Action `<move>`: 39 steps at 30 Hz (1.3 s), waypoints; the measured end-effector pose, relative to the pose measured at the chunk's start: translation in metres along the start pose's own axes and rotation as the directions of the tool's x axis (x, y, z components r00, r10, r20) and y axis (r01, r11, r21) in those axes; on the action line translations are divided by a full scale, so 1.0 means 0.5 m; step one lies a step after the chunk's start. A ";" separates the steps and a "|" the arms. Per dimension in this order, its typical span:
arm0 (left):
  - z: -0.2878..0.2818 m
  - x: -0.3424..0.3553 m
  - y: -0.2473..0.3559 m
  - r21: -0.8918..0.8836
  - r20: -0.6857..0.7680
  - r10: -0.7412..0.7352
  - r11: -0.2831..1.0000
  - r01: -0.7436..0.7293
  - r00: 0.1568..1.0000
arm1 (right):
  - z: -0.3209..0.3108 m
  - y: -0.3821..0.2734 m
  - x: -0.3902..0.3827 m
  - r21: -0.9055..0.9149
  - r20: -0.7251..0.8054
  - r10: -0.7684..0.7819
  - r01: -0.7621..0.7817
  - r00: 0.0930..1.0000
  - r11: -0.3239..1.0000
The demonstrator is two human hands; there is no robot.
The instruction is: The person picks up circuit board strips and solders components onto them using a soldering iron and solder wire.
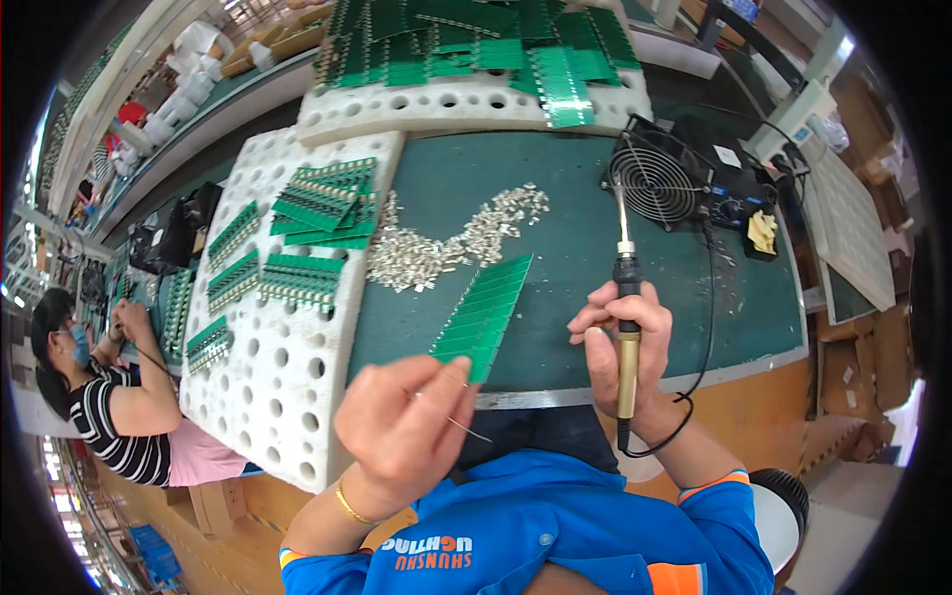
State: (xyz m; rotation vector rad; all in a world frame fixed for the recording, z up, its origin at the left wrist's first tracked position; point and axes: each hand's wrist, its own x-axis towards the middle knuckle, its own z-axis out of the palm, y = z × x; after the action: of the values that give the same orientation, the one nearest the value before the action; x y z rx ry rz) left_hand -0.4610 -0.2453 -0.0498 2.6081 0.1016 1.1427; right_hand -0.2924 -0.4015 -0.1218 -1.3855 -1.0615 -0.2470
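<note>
My left hand (402, 421) is closed, its fingertips pinching the near end of a long green circuit board panel (488, 307), which slants away over the bench. A thin solder wire (468, 429) trails from the same fingers. In my right hand (652, 342) is a soldering iron (628, 372), gripped around its handle with the metal tip pointing up and away, apart from the board. Just beyond the panel lies a loose heap of small silvery metal parts (426, 260).
On the left, a white foam board (288, 397) bears several green panels (322, 203); another foam block (397, 102) at the back carries more. A black fan (654, 183) and a soldering station (739, 208) with a yellow sponge (762, 231) stand right. A co-worker (119, 397) sits far left.
</note>
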 end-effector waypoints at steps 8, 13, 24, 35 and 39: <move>0.087 -0.041 0.024 0.036 0.079 0.201 0.978 -0.204 0.976 | -0.019 0.013 -0.050 0.037 0.025 0.150 -0.150 0.988 0.988; 0.125 -0.061 0.013 0.002 0.083 0.207 0.978 -0.208 0.975 | -0.021 0.023 -0.053 -0.020 0.021 0.155 -0.154 0.988 0.988; 0.158 -0.084 0.006 -0.007 0.095 0.203 0.979 -0.203 0.974 | -0.002 0.026 -0.043 -0.210 0.160 0.126 -0.091 0.979 0.974; 0.197 -0.100 0.022 -0.072 0.241 0.159 0.987 -0.145 0.957 | -0.010 0.035 -0.051 -0.354 0.208 0.209 -0.125 0.956 0.927; 0.206 -0.101 0.023 -0.066 0.268 0.157 0.987 -0.144 0.950 | -0.014 0.037 -0.054 -0.425 0.243 0.193 -0.075 0.951 0.902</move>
State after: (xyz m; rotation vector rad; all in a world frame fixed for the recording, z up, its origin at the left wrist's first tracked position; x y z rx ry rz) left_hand -0.4211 -0.2897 -0.1485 2.7404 -0.1833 0.8062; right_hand -0.2909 -0.4147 -0.1523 -1.9129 -1.1814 -0.1808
